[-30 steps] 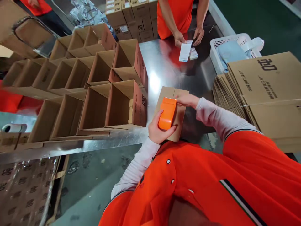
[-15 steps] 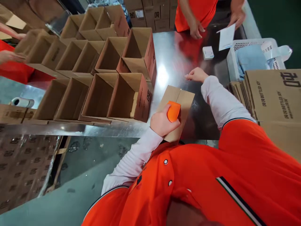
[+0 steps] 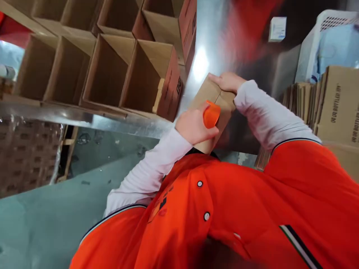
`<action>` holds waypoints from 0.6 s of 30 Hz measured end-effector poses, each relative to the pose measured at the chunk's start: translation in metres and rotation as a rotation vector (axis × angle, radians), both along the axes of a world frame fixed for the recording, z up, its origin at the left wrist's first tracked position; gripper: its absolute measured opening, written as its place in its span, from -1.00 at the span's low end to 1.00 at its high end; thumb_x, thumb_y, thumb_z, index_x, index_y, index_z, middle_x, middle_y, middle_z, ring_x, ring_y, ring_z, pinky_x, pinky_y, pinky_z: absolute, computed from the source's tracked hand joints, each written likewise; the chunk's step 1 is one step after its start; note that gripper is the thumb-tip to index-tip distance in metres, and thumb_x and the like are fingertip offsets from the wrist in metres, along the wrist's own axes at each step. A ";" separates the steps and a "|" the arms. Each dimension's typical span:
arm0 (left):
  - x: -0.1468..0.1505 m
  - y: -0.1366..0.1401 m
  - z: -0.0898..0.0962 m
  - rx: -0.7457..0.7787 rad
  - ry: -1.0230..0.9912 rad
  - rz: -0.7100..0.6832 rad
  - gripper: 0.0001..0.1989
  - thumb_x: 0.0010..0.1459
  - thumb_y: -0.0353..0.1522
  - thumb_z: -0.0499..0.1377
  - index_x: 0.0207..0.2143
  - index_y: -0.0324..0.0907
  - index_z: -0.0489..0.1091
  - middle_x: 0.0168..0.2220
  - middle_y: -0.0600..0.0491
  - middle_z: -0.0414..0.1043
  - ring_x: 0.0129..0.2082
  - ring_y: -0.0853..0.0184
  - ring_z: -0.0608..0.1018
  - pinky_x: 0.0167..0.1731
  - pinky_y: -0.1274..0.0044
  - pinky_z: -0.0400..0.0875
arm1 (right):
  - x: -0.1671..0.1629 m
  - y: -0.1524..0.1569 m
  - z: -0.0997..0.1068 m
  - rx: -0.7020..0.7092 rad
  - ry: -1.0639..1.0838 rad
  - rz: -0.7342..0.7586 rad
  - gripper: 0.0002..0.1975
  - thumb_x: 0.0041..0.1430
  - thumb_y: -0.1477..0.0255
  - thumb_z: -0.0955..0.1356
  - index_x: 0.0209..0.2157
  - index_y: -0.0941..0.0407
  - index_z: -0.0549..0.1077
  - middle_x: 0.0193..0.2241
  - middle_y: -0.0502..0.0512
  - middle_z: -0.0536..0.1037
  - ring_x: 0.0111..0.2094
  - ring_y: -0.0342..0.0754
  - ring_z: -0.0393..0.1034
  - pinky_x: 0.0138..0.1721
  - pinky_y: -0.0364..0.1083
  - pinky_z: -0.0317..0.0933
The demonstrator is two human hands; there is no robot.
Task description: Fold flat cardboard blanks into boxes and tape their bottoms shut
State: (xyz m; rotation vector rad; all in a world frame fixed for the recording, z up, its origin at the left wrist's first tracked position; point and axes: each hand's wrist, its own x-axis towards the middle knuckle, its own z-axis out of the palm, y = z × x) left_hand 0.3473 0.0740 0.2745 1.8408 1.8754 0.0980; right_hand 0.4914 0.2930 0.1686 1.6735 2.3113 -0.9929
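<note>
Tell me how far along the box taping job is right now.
Done: a cluster of open cartons stands formed on the steel table. In hand: the left hand presses an orange tape dispenser on the closed box, which the right hand steadies. Left: flat cartons are stacked at right.

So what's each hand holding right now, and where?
Left hand grips the orange tool around its near end. Right hand holds nothing, resting flat on the closed carton's far edge.
</note>
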 end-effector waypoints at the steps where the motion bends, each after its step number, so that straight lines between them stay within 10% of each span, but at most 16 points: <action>1: -0.011 -0.020 0.002 -0.018 -0.021 0.010 -0.14 -0.03 -0.14 0.41 0.34 -0.13 0.41 -0.11 -0.06 0.69 -0.13 -0.08 0.72 -0.09 0.28 0.61 | -0.001 -0.003 0.002 0.004 -0.037 -0.012 -0.01 0.51 -0.15 0.13 0.05 0.67 0.49 0.13 0.82 0.45 0.25 0.35 0.40 0.28 0.13 0.22; 9: -0.086 -0.216 -0.031 -0.545 0.061 0.076 -0.16 0.05 -0.08 0.26 0.37 -0.16 0.38 -0.13 -0.11 0.72 -0.13 -0.05 0.74 -0.10 0.33 0.61 | -0.003 -0.016 0.020 0.020 -0.110 -0.044 0.03 0.51 -0.14 0.09 0.17 0.70 0.42 0.19 0.78 0.41 0.34 0.36 0.33 0.32 0.20 0.17; 18: -0.041 -0.137 -0.138 -0.545 0.044 0.016 0.00 0.16 -0.06 0.31 0.54 -0.18 0.07 0.15 -0.25 0.58 0.16 -0.07 0.63 0.17 0.26 0.50 | 0.006 -0.003 0.011 0.026 -0.089 -0.104 0.08 0.42 -0.23 0.14 0.05 0.69 0.46 0.11 0.78 0.46 0.26 0.30 0.40 0.25 0.27 0.16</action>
